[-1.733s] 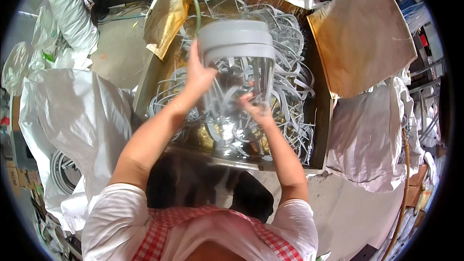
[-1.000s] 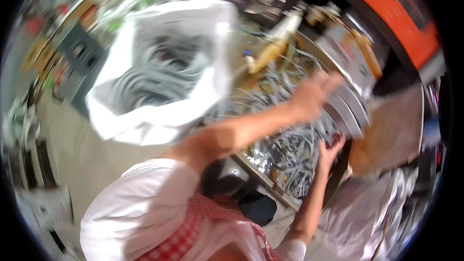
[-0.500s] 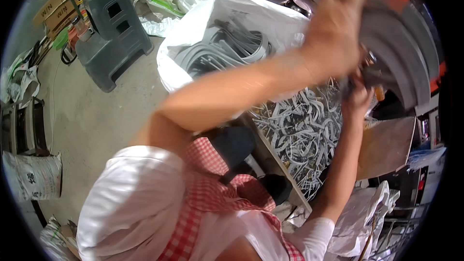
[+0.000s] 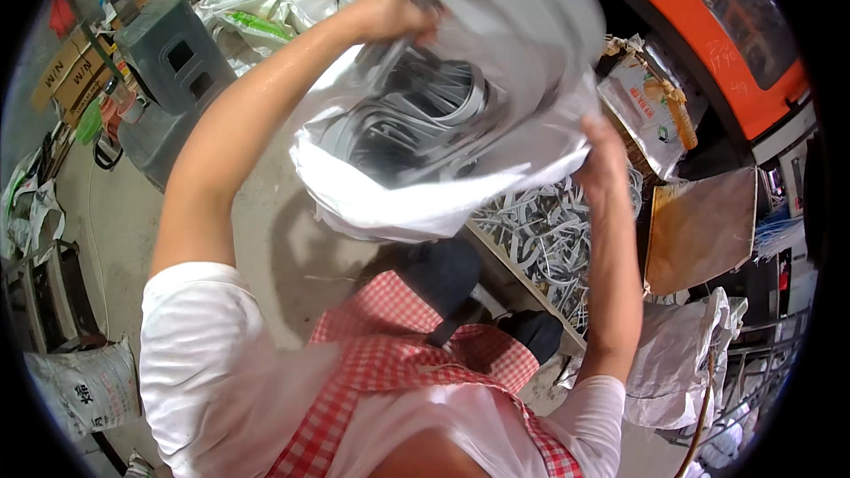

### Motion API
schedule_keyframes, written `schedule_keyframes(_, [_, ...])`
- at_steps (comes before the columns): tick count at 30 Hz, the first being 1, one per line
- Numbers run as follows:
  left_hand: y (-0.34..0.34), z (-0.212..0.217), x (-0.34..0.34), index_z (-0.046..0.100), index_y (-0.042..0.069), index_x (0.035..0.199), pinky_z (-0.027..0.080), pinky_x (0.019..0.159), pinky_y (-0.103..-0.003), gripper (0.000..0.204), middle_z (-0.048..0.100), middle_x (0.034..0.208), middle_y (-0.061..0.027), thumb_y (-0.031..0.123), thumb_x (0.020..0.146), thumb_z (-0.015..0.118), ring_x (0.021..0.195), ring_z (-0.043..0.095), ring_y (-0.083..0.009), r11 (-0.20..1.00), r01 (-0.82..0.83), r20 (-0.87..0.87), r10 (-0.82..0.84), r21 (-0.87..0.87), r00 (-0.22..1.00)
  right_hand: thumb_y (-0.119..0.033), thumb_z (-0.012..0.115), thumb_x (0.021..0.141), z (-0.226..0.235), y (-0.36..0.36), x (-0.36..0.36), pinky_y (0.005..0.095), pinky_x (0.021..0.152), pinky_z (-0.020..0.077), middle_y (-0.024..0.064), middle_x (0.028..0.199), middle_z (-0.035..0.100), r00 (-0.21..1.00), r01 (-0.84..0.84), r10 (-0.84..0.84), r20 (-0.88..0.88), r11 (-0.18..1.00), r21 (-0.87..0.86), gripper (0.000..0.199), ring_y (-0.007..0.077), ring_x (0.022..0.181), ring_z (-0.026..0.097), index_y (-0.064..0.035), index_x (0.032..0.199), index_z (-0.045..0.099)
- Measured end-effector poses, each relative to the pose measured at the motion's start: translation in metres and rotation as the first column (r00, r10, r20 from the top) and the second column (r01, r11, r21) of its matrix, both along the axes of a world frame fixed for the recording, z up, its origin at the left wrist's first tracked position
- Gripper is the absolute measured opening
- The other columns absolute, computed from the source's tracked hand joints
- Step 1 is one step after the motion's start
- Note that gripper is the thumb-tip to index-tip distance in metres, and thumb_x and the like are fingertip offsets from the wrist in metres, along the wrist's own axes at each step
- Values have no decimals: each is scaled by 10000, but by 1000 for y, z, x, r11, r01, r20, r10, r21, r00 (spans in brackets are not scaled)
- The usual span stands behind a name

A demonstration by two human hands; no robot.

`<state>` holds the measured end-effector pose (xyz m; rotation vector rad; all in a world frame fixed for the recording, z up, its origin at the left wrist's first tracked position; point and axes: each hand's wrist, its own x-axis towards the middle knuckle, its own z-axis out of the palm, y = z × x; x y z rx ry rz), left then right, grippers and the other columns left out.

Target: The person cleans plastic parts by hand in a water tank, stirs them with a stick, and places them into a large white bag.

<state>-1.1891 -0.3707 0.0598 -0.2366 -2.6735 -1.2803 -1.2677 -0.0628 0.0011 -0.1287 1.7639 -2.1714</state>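
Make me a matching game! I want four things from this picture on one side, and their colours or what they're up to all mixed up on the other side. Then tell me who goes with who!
Things:
1. White sack
2. Left hand
3. Step stool
4. Apron

Clues:
A. Dark grey, standing at the upper left of the picture
B. Open, with grey strips inside
C. Red and white checks
D. Gripping a blurred grey bundle

Right pairs: 1-B, 2-D, 3-A, 4-C

White sleeves [image 4: 195,345], red-checked apron [image 4: 390,354]
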Motion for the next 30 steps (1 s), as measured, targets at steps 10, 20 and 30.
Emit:
schedule_keyframes(10, [34, -148, -32, 271, 306, 1377, 382, 945, -444, 956, 268, 1424, -95, 198, 547, 735, 1230, 385, -322, 386, 628, 676, -13, -676, 736, -115, 530, 859, 6, -17, 6, 291, 779, 449, 108, 1037, 567, 939, -269, 243, -243, 960, -78, 337, 178, 886, 557, 39, 1151, 464])
schedule_keyframes(20, [47, -95, -13, 477, 73, 1223, 343, 950, -405, 668, 518, 1187, -153, 340, 660, 718, 1107, 471, -328, 681, 175, -50, -297, -711, 953, -242, 485, 918, -30, 32, -36, 258, 734, 478, 33, 924, 587, 992, -1, -18, -127, 989, -150, 298, 107, 814, 567, -15, 1111, 494])
schedule_keyframes(30, [-31, -113, 45, 464, -39, 1147, 455, 809, -312, 432, 567, 1050, -138, 145, 798, 638, 949, 551, -199, 803, -573, 339, 499, 164, 797, -330, 563, 844, -144, -20, 35, 340, 762, 464, 162, 1041, 563, 983, -90, 111, -144, 985, 146, 536, 221, 891, 573, 23, 1211, 398])
